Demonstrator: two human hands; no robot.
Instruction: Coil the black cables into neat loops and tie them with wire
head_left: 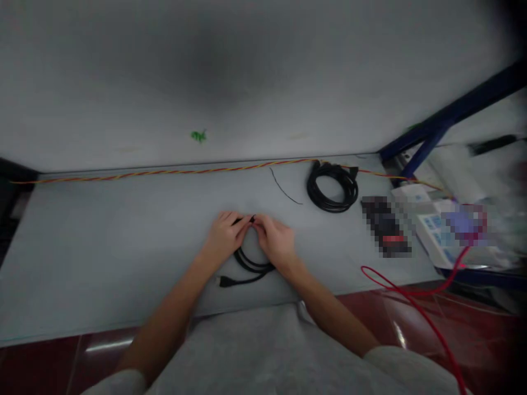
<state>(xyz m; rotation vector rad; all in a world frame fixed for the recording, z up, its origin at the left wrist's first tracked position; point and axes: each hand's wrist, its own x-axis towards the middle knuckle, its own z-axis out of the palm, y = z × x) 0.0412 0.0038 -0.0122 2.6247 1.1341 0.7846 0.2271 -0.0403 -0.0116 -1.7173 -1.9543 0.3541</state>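
Note:
A looped black cable (247, 264) lies on the grey table (123, 236) close to its front edge, its connector end pointing left. My left hand (224, 236) is closed on the upper left part of this loop. My right hand (276, 241) pinches at the top of the loop, its fingertips almost meeting those of the left. Between the fingertips a small dark piece shows, too small to make out. Farther back on the right lies a second black cable coil (332, 189), with a thin black wire (284, 189) to its left.
A red-yellow twisted wire (164, 172) runs along the wall. On the right are a pixelated dark object (385, 225), boxes (438, 236) and a blue metal frame (428, 148). A red cable (411, 299) hangs over the front right edge.

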